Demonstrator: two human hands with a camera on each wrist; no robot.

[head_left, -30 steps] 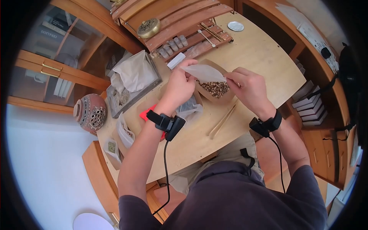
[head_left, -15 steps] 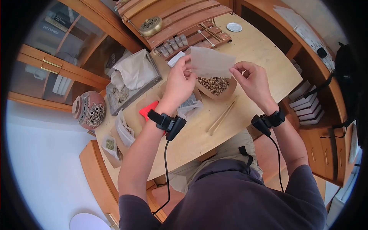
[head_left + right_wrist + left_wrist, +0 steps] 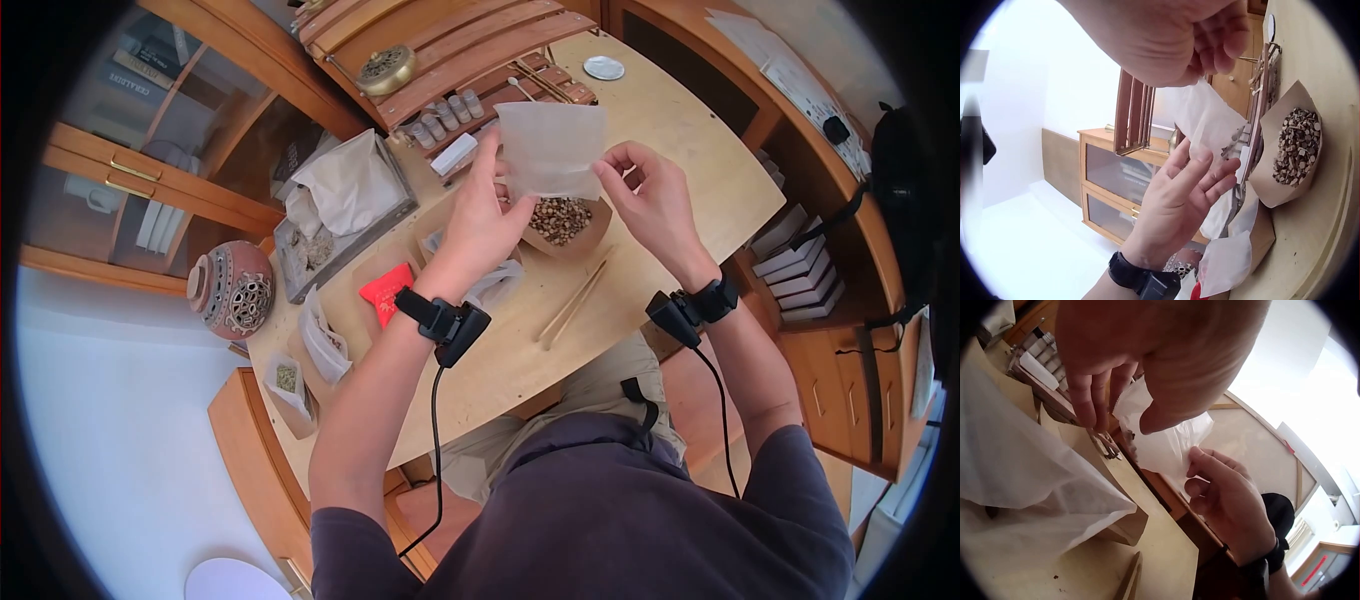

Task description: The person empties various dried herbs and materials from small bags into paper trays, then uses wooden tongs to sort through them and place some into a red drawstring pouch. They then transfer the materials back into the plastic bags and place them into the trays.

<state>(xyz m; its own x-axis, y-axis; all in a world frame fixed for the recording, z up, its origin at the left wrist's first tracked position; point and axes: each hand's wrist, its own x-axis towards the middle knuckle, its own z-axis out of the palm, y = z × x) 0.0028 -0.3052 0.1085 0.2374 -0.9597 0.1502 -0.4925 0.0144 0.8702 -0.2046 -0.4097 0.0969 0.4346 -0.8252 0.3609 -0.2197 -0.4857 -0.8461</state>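
A translucent whitish pouch (image 3: 553, 150) is held up between both hands, above a folded brown paper tray (image 3: 592, 240) of chopped brown pieces (image 3: 558, 220). At the pouch's left edge, the left hand (image 3: 478, 218) holds it between thumb and fingers, the thumb low. The right hand (image 3: 655, 208) pinches its right edge with thumb and forefinger. Small dark bits show inside the pouch (image 3: 1210, 119) in the right wrist view. In the left wrist view the left hand (image 3: 1154, 356) partly covers the pouch, with the right hand (image 3: 1225, 506) at its lower corner.
Wooden tweezers (image 3: 573, 305) lie in front of the tray. Leftward are a red packet (image 3: 388, 292), paper-lined trays (image 3: 322, 345), a grey tray (image 3: 345, 250) and a patterned pot (image 3: 235, 290). Behind stands a slatted wooden rack (image 3: 470, 50) with small jars (image 3: 440, 120).
The pouch has turned from a slanted, narrow view to an upright, broad one. The left thumb has moved lower, and the right hand has stayed at the pouch's right edge.
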